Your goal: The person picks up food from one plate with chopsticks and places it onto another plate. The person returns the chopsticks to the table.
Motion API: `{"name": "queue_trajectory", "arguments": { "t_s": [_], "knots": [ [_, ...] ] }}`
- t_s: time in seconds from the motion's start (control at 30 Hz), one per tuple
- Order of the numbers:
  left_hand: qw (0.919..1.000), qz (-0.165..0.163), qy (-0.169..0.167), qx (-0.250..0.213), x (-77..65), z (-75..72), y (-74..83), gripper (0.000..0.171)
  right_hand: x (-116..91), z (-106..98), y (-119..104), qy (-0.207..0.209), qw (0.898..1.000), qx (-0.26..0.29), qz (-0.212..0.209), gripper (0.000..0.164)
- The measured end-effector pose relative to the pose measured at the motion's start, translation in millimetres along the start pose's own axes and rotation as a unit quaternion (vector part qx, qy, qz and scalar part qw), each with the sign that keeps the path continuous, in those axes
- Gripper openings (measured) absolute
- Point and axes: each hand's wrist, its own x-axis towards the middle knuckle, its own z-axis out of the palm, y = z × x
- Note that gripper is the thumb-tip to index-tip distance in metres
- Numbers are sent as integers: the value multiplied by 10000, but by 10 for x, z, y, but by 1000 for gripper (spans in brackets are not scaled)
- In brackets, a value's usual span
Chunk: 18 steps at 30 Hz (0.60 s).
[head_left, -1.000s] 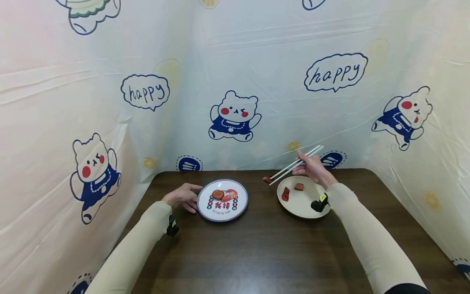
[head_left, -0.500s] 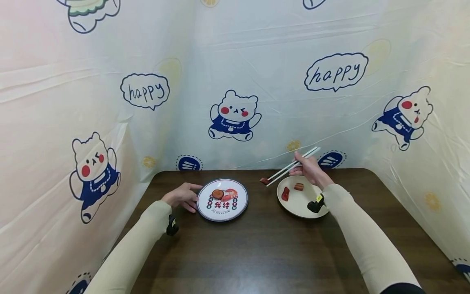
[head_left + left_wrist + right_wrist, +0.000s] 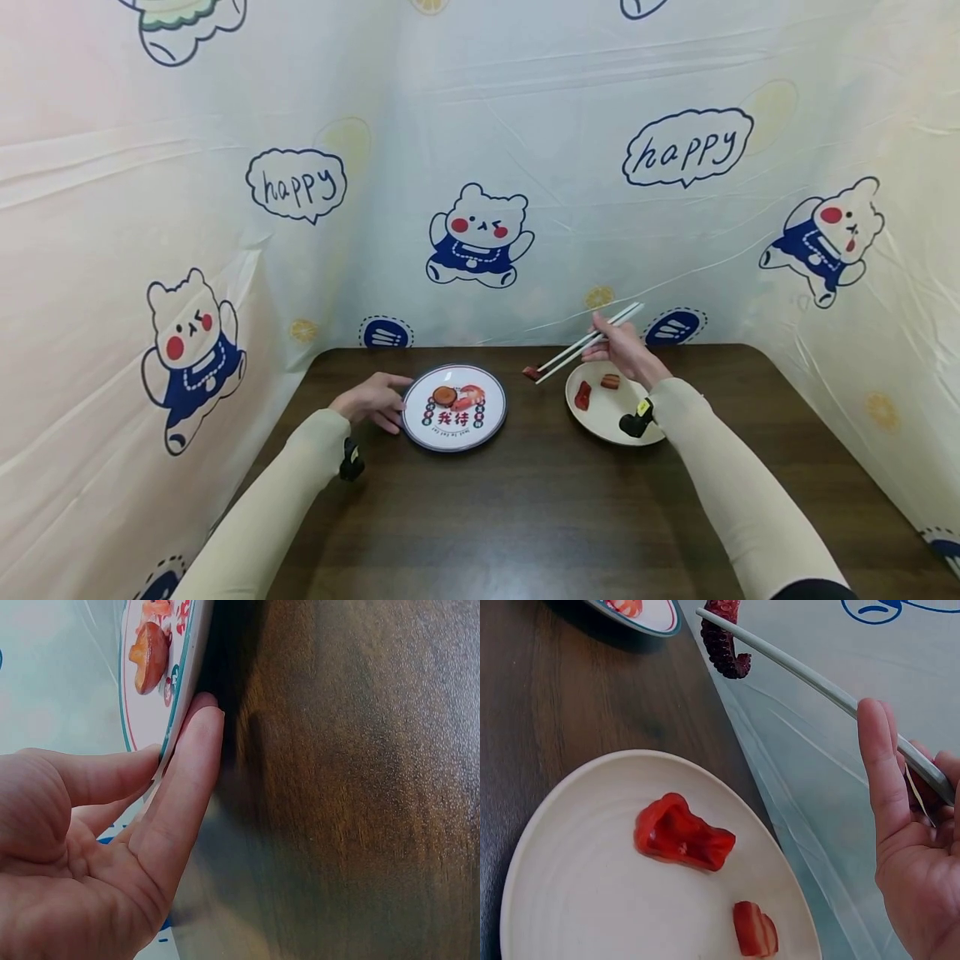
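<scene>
Dark red, curled, tentacle-like food piece (image 3: 720, 646): located at the tips of a pair of pale, slender chopsticks (image 3: 810, 679). In the head view it appears in the gap between two plates, near the table's far edge; its clearance above the dark brown wood-grain table (image 3: 465, 517) cannot be judged.

Right hand (image 3: 624, 350): grips the chopsticks toward their rear ends. The forearm, in a cream sleeve (image 3: 742, 492), reaches forward and slants inward, bringing the hand over the far rim of a round, plain cream plate (image 3: 603, 425). The chopsticks slope down toward the person's left. On the cream plate lie a glossy, bright red, irregular piece (image 3: 582, 395) and a small reddish-brown striped block (image 3: 611, 381), apart from each other.

Left hand (image 3: 373, 402): pinches the near-side left rim of a round white plate with a blue-green border and printed lettering (image 3: 459, 377). The thumb lies on the rim's upper face, fingers extended against its underside. The left forearm runs forward from the lower left, with the hand turned inward. A round brown piece (image 3: 445, 397) and an orange-pink shrimp-like piece (image 3: 471, 397) show on this plate, side by side.
</scene>
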Motion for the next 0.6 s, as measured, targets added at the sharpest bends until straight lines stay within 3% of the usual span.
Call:
{"name": "queue_trajectory", "arguments": {
  "t_s": [0.6],
  "knots": [
    [10000,-35,6,61,-49,21,42,61,83,196,107,-129,9998,150,-19,35]
  ]
}}
